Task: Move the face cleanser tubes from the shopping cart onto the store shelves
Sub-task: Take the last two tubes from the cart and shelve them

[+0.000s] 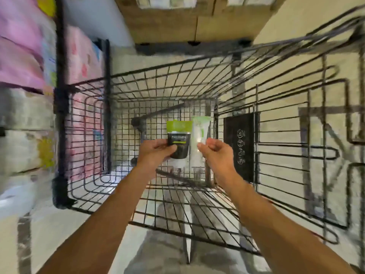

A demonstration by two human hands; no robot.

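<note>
Gripping black tube (179, 139), green-topped — white tube (199, 131) beside.

Two cleanser tubes, I count: one dark tube (178, 144) and one pale tube (199, 131). Two hands: left hand (156, 154), right hand (218, 153). One wire cart (167, 66). Two cardboard boxes (162, 26) beyond it (blurred, mind).

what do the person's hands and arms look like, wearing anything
Both are bare: the left hand and right hand wear no gloves, and no sleeves show anywhere down to the picture's bottom edge. No watch, bracelet or ring shows, though the picture is a little blurred.
</note>
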